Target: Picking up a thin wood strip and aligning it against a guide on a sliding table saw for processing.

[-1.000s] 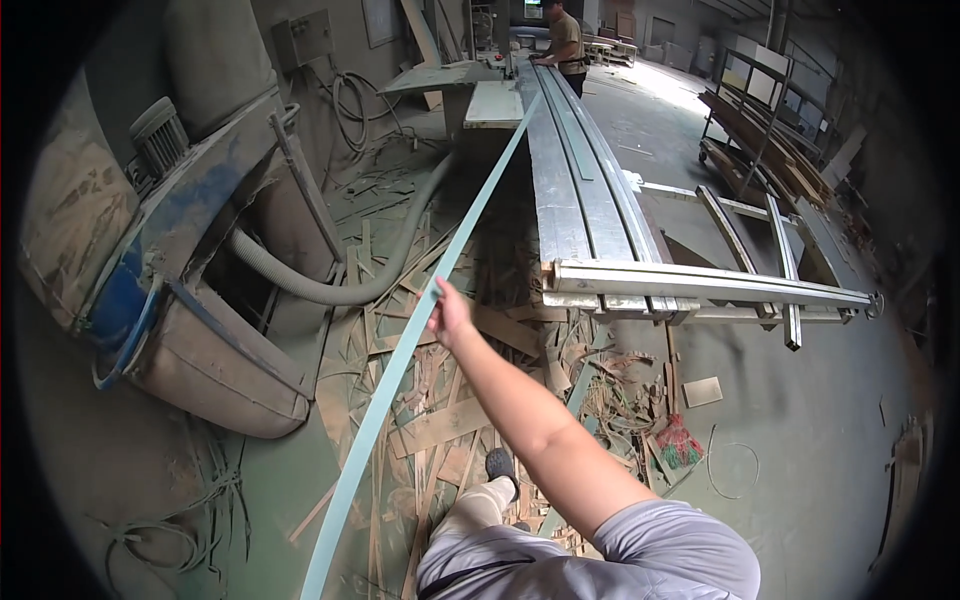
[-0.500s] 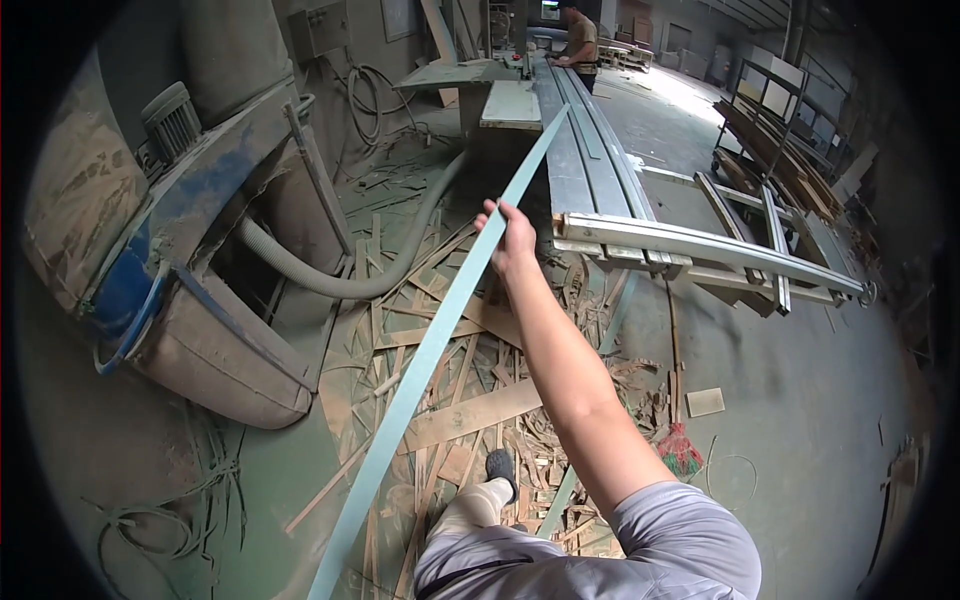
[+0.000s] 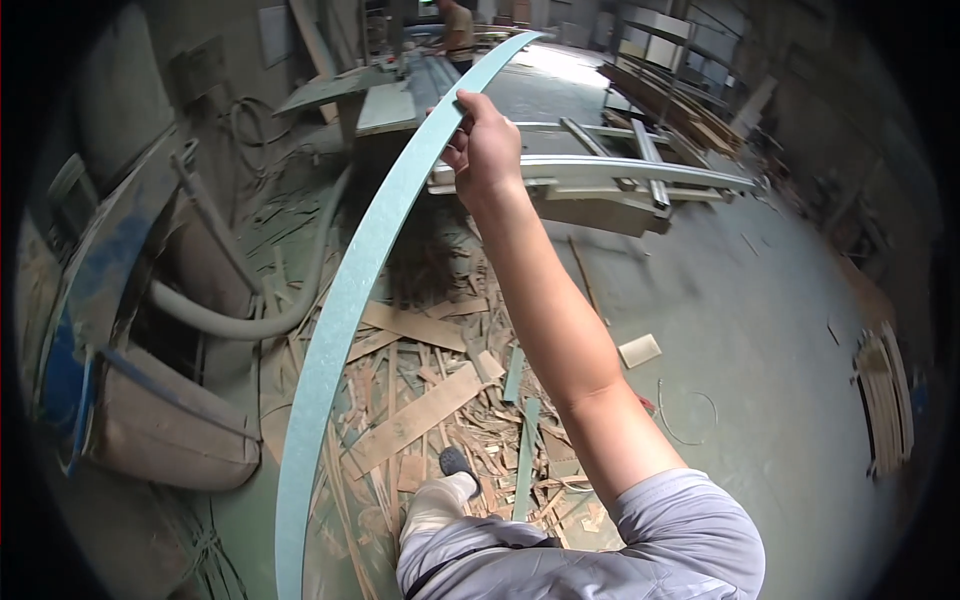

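Note:
A long, narrow, pale green strip of board [image 3: 345, 300] runs from the lower left edge up past my right hand, its tapering far end raised toward the back of the shop. My right hand [image 3: 485, 145] grips the strip near its upper part, thumb on the near face and fingers curled behind it. My right arm is stretched out ahead. The strip looks curved, though the lens bends edges here. Its lower end runs out of the picture. My left hand is out of view.
Wood offcuts [image 3: 420, 410] litter the floor around my foot. Ahead stands a sliding-table saw with a metal crossbeam frame [image 3: 600, 172]; another person [image 3: 457, 35] stands behind it. A dust collector [image 3: 170, 410] with a grey hose is on the left. Stacked strips [image 3: 882, 400] lie far right.
My right hand has lifted the strip and carried it up and forward, clear of the saw's table. My view has turned to the right.

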